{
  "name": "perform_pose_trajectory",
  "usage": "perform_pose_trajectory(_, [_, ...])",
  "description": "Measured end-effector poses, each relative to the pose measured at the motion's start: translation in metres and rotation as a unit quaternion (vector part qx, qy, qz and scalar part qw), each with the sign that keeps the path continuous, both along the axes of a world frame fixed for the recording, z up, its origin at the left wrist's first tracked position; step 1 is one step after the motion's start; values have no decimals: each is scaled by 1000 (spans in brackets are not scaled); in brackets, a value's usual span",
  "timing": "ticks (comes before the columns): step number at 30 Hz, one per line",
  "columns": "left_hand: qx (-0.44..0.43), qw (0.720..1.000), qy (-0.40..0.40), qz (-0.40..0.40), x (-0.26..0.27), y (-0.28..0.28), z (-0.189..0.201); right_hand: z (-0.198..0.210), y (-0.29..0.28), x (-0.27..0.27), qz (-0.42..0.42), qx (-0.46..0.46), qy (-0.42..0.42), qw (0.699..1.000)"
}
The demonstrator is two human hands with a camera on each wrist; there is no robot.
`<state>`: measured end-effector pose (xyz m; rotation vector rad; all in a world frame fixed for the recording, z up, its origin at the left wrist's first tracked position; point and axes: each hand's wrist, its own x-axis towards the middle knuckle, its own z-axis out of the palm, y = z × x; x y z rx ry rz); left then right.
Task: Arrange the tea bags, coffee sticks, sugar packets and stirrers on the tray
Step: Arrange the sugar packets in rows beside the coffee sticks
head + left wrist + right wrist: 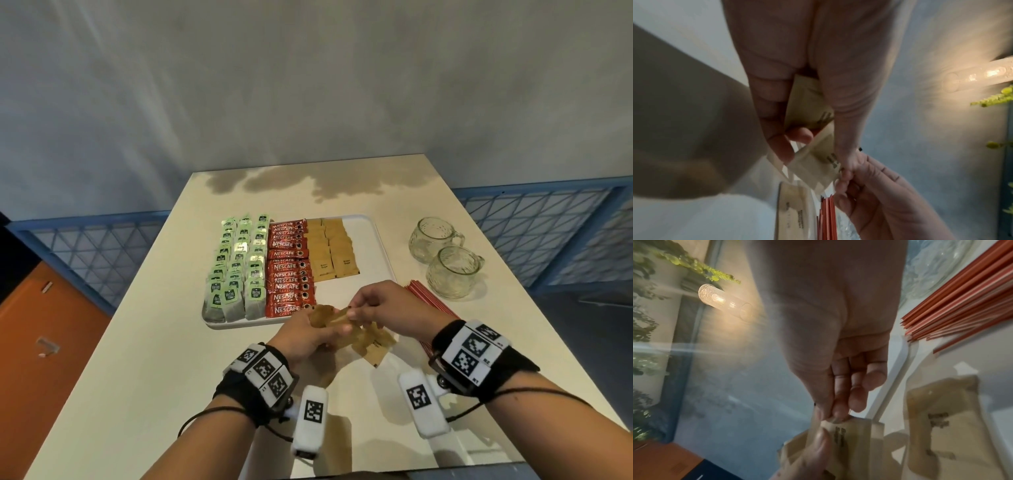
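1. Two hands meet just off the near edge of the tray: the left hand point(301, 337) curls around a small bundle of brown sugar packets point(330, 320), thumb on top and fingers beneath, while the right hand point(383, 308) pinches the tip of the topmost packet between thumb and forefinger.
2. Seen from the left wrist, the bundle point(809, 100) sits in the left palm, and one packet point(813, 165) angles out toward the right fingertips point(844, 177) at 5 o'clock.
3. Under the hands, at 5 o'clock from the grip, more loose sugar packets point(375, 344) lie flat on the table point(137, 377), apart from the tray.
4. Red stirrers point(428, 301) lie in a bundle on the table at 3 o'clock of the right hand, just beside the tray's right edge, partly hidden by the wrist.
5. On the white tray point(373, 260), tea bags point(236, 267) fill the 9 o'clock side in three overlapping rows.
6. Red coffee sticks point(291, 267) stack in one column down the middle, touching the tea bags.
7. Arranged sugar packets point(330, 250) form two columns at 3 o'clock of the sticks, covering only the far half; the tray's right strip is bare.
8. Two glass mugs point(442, 257) stand on the table at 2 o'clock, well apart from the tray.
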<state>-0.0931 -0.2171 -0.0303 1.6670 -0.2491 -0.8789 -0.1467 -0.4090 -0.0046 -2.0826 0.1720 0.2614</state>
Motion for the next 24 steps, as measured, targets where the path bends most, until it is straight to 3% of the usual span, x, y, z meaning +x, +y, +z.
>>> perform_pose_trajectory(4, [22, 1000, 0, 17, 1, 0, -5, -3, -6, -5, -8, -20, 6, 1000])
perform_pose_trajectory(6, [20, 997, 23, 66, 3, 0, -7, -4, -15, -9, 25, -103, 15, 994])
perform_pose_trajectory(10, [-74, 975, 171, 122, 6, -1, -6, -7, -18, -13, 151, -272, 38, 949])
perform_pose_trajectory(15, [-91, 968, 197, 127, 5, 0, -9, -11, -15, -12, 142, -271, 43, 951])
perform_pose_trajectory(19, [-55, 983, 131, 119, 8, 3, -17, -9, -13, -10, 132, -272, 50, 952])
perform_pose_trajectory(21, [17, 997, 22, 78, 8, 2, -17, -7, -11, -8, 132, -279, 55, 950])
perform_pose_trajectory(24, [107, 987, -117, -9, 6, -4, -12, -5, -7, -6, 134, -272, 68, 951])
